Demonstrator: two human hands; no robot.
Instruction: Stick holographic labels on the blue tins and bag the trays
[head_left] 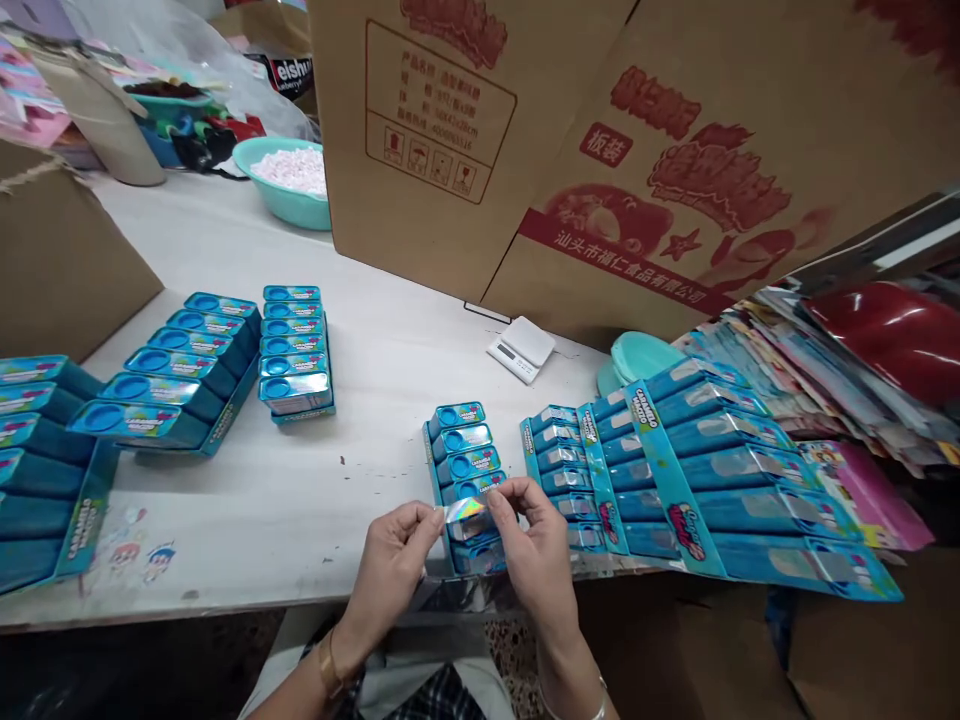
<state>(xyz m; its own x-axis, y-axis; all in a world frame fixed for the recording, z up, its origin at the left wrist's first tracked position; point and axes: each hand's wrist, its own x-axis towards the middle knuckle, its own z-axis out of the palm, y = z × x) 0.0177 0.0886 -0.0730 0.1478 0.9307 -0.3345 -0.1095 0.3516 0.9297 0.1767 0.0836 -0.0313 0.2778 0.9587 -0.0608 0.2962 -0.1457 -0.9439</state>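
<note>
A short, shiny rainbow-reflecting strip (pixel 466 509), which looks like clear tape or a sticker, is stretched between both hands. My left hand (pixel 396 562) pinches its left end between thumb and forefinger. At the right end, my right hand (pixel 536 555) is closed in the same kind of pinch. Just beneath lies a blue display tray (pixel 433 455) with a row of small blue boxes (pixel 466 438), each with a round window. Whether the strip touches a box cannot be made out. The nearest boxes are partly hidden by the strip and fingers.
More filled blue trays stand left (pixel 225 425) and right (pixel 660 470). A white digital scale (pixel 532 342) lies before a large cardboard carton (pixel 427 215). Behind are a turquoise basin (pixel 289 205) of pale pieces and, far right, stacked printed sheets (pixel 799 375).
</note>
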